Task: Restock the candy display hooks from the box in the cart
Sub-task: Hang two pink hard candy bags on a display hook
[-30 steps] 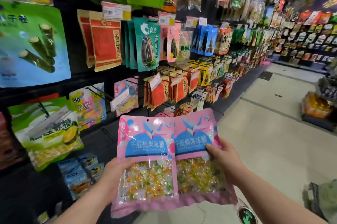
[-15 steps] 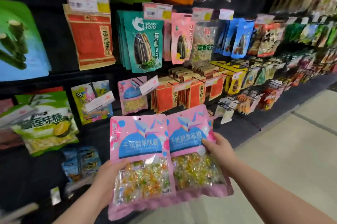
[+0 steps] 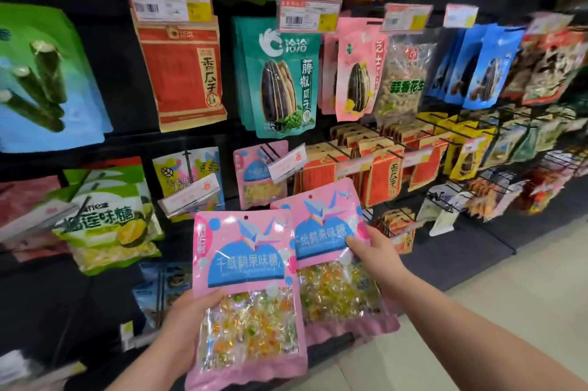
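I hold two pink candy bags with blue labels and clear windows full of wrapped sweets. My left hand (image 3: pixel 187 320) grips the nearer bag (image 3: pixel 245 263) at its left edge, thumb on the front. My right hand (image 3: pixel 377 258) pinches the second bag (image 3: pixel 327 231) at its right side; that bag sits partly behind the first. Just above them a matching pink bag (image 3: pixel 257 177) hangs on a display hook behind a price tag (image 3: pixel 286 163). The cart and the box are out of view.
A black pegboard wall carries hanging snack bags: red seed packs (image 3: pixel 181 72), teal seed packs (image 3: pixel 280 78), a green durian candy bag (image 3: pixel 108 225) at left, orange boxes (image 3: pixel 381 174) at right. Pale floor tiles (image 3: pixel 493 311) lie to the right.
The view has swung left toward the wall and closer to it. Both bags have risen toward the hook with the matching pink bag, and the right bag now sits higher than the left one.
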Tool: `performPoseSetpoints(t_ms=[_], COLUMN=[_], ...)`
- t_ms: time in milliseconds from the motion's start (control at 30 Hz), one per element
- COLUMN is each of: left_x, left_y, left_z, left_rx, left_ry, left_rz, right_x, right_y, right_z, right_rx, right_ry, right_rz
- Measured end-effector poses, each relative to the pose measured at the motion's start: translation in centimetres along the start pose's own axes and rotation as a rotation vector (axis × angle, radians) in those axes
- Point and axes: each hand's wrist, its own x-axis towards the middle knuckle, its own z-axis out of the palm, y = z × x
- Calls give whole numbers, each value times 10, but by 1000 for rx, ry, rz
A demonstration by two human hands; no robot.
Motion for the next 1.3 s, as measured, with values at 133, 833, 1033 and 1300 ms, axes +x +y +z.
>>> performPoseSetpoints(t_ms=[133,833,1033,1300], left_x=[16,25,22,29], left_y=[0,-3,-7,-16], left_z=[4,47,57,60], left_rx=[-5,-96,-113,-168], left_ry=[-28,156,210,244], left_rz=[-7,48,63,44], right_x=[23,121,132,170], right_y=[-7,18,11,5], right_z=[10,20,23,39], right_rx=[2,198,189,102], right_ry=[-14,-300,-344,-297], right_rz=[-12,32,80,22])
